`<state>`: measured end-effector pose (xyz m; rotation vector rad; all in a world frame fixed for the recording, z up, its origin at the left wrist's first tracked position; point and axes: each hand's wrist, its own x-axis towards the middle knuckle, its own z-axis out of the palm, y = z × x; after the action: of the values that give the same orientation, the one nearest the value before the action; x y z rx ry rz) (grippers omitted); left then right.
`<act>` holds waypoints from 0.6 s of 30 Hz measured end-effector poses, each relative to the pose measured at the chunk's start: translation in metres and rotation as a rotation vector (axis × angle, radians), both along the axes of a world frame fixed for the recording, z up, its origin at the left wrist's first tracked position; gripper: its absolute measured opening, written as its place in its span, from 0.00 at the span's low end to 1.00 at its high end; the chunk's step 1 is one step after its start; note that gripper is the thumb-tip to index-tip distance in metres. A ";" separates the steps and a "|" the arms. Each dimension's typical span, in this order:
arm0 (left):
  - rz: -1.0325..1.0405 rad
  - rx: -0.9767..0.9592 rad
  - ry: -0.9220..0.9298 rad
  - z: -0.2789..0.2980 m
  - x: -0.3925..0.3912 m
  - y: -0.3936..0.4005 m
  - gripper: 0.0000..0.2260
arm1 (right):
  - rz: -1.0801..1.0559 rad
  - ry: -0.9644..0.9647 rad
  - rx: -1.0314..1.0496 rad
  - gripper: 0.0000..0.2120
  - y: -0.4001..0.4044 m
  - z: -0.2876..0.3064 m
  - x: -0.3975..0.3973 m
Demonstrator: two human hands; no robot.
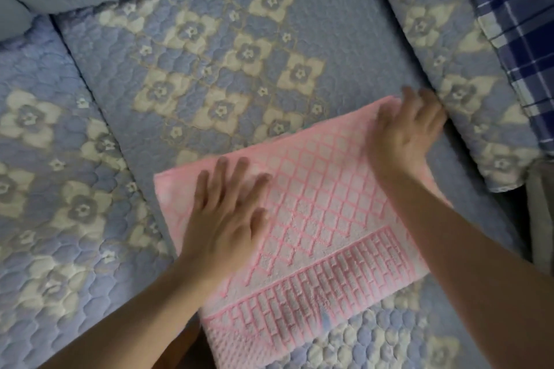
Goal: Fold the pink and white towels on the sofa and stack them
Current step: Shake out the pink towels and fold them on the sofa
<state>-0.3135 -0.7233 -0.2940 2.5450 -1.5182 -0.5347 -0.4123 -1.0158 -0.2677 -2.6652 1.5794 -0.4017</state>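
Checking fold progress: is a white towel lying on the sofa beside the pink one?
No, only the pink towel lies on the sofa cushion.

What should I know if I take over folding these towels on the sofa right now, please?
Left hand: open, pressed flat on the pink and white towel, near its left end.
Right hand: fingers spread over the towel's far right corner; blurred, so any grip is unclear.
The towel lies flat on the quilted sofa cover, apparently folded at least once.
A blue plaid cloth lies at the right edge.
Left to do: finish folding this towel, then stack. No other towel or stack is in view.
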 end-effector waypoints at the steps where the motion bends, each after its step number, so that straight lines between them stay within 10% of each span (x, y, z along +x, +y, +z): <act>1: 0.035 0.058 0.002 -0.007 0.000 -0.003 0.26 | 0.090 0.044 0.017 0.23 0.021 0.002 0.004; 11: 0.105 0.077 -0.019 -0.022 -0.001 -0.010 0.27 | 0.196 0.298 0.253 0.31 -0.018 -0.060 -0.014; 15: 0.494 0.082 0.087 0.005 -0.005 0.023 0.28 | 0.328 -0.146 0.429 0.30 0.021 -0.005 -0.014; 18: 1.052 -0.178 0.422 0.026 -0.012 0.056 0.31 | 0.385 -0.469 0.976 0.24 0.108 0.032 -0.008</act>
<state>-0.3260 -0.6671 -0.2676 2.4194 -0.0127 -0.6385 -0.4203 -0.9077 -0.2354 -1.8459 0.7770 -0.1484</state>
